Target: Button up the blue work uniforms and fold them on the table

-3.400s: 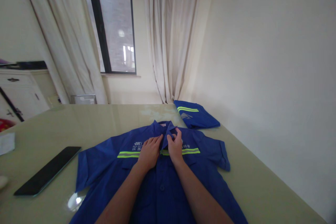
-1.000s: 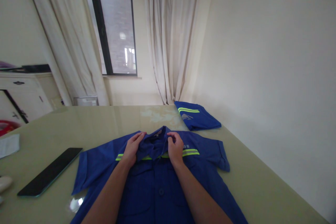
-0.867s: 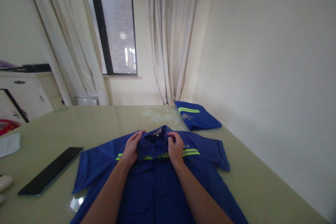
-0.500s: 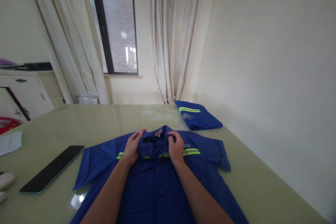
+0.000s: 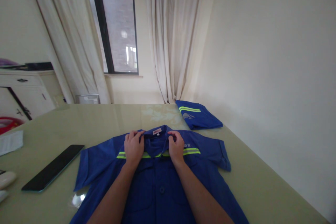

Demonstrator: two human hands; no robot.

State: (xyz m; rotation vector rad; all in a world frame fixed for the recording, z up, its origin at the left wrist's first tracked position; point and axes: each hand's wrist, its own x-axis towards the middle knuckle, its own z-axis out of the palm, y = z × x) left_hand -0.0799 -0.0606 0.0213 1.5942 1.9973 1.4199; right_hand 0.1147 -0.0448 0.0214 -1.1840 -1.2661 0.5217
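Note:
A blue short-sleeved work shirt (image 5: 141, 189) with a yellow-green reflective stripe across the chest lies front up, its sleeves spread to both sides. At the left side of its collar, my left hand (image 5: 134, 147) is closed with the fingertips on the collar's edge. My right hand (image 5: 176, 146) pinches the collar's right side between thumb and bent fingers. Between the hands, the neck opening shows a white and red label (image 5: 157, 132). A button (image 5: 162, 190) sits on the front placket below.
A folded blue garment (image 5: 198, 119) with matching stripes lies at the table's (image 5: 262, 185) far right edge, near the wall. To the left are a black flat tablet-like slab (image 5: 54, 168), a white paper (image 5: 10, 142) and a white rounded object (image 5: 7, 180).
My left hand has turned over, its back now facing up, and the left collar flap it held upright lies lower. My right hand stays at the collar's right side.

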